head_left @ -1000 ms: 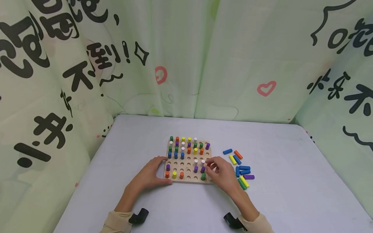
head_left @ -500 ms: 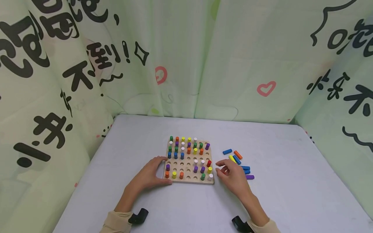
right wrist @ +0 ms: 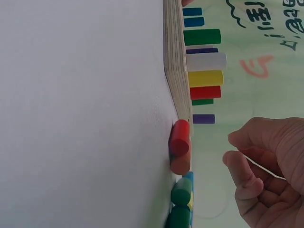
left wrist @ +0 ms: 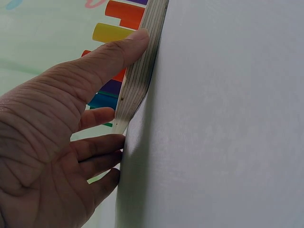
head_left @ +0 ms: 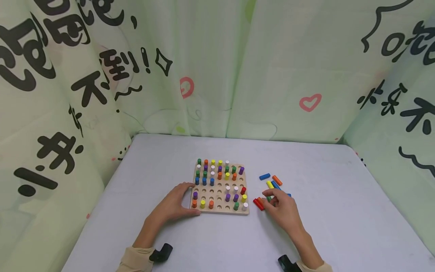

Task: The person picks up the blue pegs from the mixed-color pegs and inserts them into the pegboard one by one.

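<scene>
A wooden pegboard (head_left: 221, 212) lies on the table, partly filled with coloured pegs and showing several bare holes. My left hand (head_left: 175, 202) holds its near-left corner, thumb (left wrist: 135, 45) on the front edge and fingers along the left side. Right of the board, my right hand (head_left: 283, 207) is over the loose pegs, thumb and index finger apart with nothing between them. Close to its fingertips are red pegs (head_left: 257, 204), an orange peg (right wrist: 180, 164) and green pegs (right wrist: 181, 191). The hand hides some of the pile in the head view.
Beyond the right hand lie a blue peg (head_left: 264, 176), another orange peg (head_left: 277, 180) and a yellow peg (head_left: 270, 184). The white table (head_left: 340, 211) is enclosed at the back and sides by a pale green printed curtain (head_left: 272, 75).
My right hand has moved right, away from the board's right column to the loose pegs. Red, yellow and white pegs in that column have come into view. The left hand stays in place.
</scene>
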